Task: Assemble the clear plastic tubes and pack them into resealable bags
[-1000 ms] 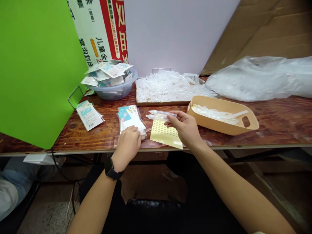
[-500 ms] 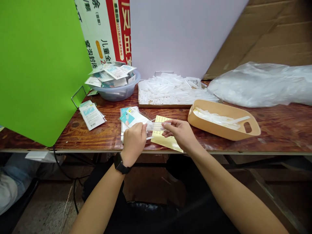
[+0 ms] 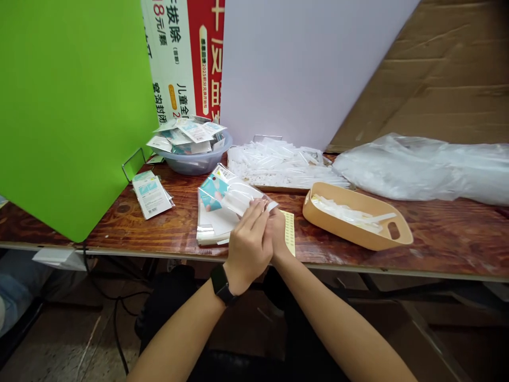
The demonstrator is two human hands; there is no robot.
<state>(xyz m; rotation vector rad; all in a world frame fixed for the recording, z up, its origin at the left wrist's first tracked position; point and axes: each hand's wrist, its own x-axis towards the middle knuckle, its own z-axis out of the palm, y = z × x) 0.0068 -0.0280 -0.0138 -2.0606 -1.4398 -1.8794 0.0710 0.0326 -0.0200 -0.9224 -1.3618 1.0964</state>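
A black smartwatch (image 3: 220, 282) with a rectangular case and a wide black strap is recorded on the wrist of the left hand (image 3: 249, 246), the strap being closely fitted around the wrist. The left hand and the right hand (image 3: 280, 233) are found bare, as are both forearms as far as they are shown. Dark trousers (image 3: 167, 302) are noted below the table edge, their fabric detail being obscured by shadow.
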